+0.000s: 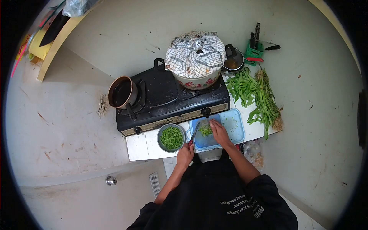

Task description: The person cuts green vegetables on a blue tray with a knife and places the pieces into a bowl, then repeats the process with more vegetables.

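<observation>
My left hand is closed around the red handle of a knife, whose blade points up and away over the blue cutting board. My right hand lies over the board with its fingers stretched out and close together, beside a small heap of chopped greens. The undersides of these fingers are hidden, and nothing shows held in them. To the left of the knife stands a grey bowl filled with finely chopped greens.
Behind the board is a black two-burner stove with a brown saucepan and a large cloth-wrapped pot. Leafy greens and a rooted bunch lie to the right. A green basket holds utensils.
</observation>
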A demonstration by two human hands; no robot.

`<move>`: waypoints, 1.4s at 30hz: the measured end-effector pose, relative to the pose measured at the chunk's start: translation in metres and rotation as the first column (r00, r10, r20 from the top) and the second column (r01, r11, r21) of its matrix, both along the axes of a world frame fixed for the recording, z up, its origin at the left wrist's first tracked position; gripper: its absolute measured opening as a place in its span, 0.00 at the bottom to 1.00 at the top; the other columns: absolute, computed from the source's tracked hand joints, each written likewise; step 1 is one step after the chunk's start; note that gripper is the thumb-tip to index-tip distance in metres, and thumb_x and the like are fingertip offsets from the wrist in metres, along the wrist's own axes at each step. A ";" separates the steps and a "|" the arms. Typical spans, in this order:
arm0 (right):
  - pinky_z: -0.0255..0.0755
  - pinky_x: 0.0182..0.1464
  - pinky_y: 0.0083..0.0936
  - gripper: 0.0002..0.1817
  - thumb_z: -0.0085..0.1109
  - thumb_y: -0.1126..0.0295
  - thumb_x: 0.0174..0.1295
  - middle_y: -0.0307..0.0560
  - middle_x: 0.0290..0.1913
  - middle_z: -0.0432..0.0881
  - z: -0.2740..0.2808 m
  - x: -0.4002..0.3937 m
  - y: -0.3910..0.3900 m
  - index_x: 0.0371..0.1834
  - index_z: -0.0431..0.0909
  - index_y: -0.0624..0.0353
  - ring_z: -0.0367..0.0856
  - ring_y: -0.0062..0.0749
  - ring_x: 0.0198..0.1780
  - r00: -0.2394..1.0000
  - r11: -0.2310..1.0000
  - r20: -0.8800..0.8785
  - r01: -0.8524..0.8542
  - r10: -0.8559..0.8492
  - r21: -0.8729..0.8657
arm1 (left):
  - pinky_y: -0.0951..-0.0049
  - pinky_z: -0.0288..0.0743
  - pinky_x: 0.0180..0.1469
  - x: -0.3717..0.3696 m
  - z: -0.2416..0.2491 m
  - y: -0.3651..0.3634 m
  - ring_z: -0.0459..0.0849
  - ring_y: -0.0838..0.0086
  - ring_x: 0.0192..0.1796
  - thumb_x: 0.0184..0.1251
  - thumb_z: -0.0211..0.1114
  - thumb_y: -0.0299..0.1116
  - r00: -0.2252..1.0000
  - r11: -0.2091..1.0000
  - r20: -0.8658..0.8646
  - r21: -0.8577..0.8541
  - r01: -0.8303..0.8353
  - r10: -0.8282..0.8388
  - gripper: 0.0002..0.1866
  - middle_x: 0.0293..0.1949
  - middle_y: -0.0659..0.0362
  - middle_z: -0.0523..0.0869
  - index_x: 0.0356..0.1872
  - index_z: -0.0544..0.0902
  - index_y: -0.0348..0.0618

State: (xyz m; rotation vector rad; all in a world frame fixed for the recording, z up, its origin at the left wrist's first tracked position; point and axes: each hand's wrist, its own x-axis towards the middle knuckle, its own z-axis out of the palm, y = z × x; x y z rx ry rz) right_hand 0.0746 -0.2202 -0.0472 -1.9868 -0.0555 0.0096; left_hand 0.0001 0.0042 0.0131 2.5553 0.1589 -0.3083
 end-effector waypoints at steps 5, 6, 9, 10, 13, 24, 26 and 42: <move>0.53 0.77 0.50 0.24 0.46 0.62 0.77 0.65 0.69 0.71 -0.028 -0.003 0.007 0.66 0.72 0.69 0.63 0.59 0.75 0.976 0.927 0.218 0.062 0.022 -0.371 | 0.39 0.78 0.41 -0.007 -0.047 -0.015 0.85 0.34 0.36 0.78 0.54 0.49 0.999 0.994 -0.037 -0.108 -0.011 0.007 0.22 0.31 0.32 0.85 0.46 0.77 0.34; 0.52 0.77 0.51 0.25 0.46 0.62 0.76 0.66 0.71 0.69 -0.034 -0.005 0.009 0.68 0.70 0.69 0.62 0.59 0.75 0.979 0.904 0.201 0.070 0.018 -0.421 | 0.39 0.78 0.41 -0.012 -0.050 -0.023 0.85 0.33 0.37 0.78 0.54 0.48 0.999 0.991 -0.048 -0.134 -0.014 0.007 0.22 0.31 0.32 0.85 0.46 0.77 0.34; 0.55 0.77 0.48 0.26 0.46 0.62 0.77 0.69 0.72 0.66 -0.031 -0.013 0.013 0.70 0.67 0.70 0.63 0.60 0.75 0.978 0.934 0.174 -0.048 0.117 -0.353 | 0.38 0.77 0.42 -0.026 -0.059 -0.038 0.84 0.32 0.38 0.78 0.54 0.47 0.996 0.977 -0.086 -0.212 -0.003 -0.015 0.22 0.32 0.30 0.84 0.46 0.76 0.33; 0.57 0.76 0.46 0.26 0.45 0.62 0.77 0.69 0.72 0.66 -0.023 -0.018 0.014 0.70 0.67 0.70 0.64 0.61 0.74 0.988 0.964 0.128 -0.047 0.083 -0.263 | 0.38 0.77 0.42 -0.028 -0.057 -0.042 0.83 0.32 0.39 0.78 0.54 0.47 0.994 0.975 -0.111 -0.224 -0.010 -0.015 0.21 0.32 0.30 0.84 0.46 0.76 0.33; 0.62 0.73 0.42 0.25 0.44 0.63 0.77 0.69 0.70 0.68 -0.005 -0.024 0.016 0.69 0.68 0.70 0.67 0.62 0.71 0.999 0.998 0.049 0.001 0.002 -0.069 | 0.38 0.76 0.41 -0.025 -0.040 -0.044 0.83 0.32 0.40 0.79 0.53 0.47 0.996 0.967 -0.089 -0.255 -0.019 -0.004 0.22 0.31 0.30 0.84 0.45 0.76 0.33; 0.78 0.52 0.34 0.11 0.59 0.76 0.67 0.55 0.46 0.86 0.005 -0.015 0.001 0.50 0.84 0.64 0.86 0.50 0.47 0.996 0.994 0.082 0.053 -0.045 -0.100 | 0.40 0.78 0.43 -0.005 -0.035 -0.024 0.85 0.36 0.39 0.77 0.55 0.48 0.988 0.980 -0.073 -0.161 0.120 -0.133 0.21 0.32 0.34 0.85 0.46 0.78 0.35; 0.78 0.51 0.34 0.11 0.59 0.75 0.67 0.55 0.45 0.87 0.007 -0.015 0.003 0.49 0.85 0.64 0.86 0.50 0.46 0.993 0.994 0.083 0.086 -0.080 -0.074 | 0.41 0.78 0.43 -0.004 -0.031 -0.020 0.85 0.36 0.39 0.77 0.55 0.48 0.990 0.985 -0.072 -0.136 0.108 -0.119 0.21 0.32 0.34 0.86 0.46 0.79 0.36; 0.51 0.78 0.49 0.28 0.53 0.64 0.73 0.64 0.75 0.63 -0.036 -0.025 -0.001 0.72 0.65 0.68 0.56 0.59 0.78 0.983 0.924 0.172 0.008 0.063 -0.383 | 0.42 0.77 0.43 -0.002 -0.013 -0.012 0.85 0.37 0.39 0.77 0.54 0.48 0.988 0.981 -0.066 -0.147 0.126 -0.137 0.20 0.33 0.35 0.86 0.45 0.78 0.37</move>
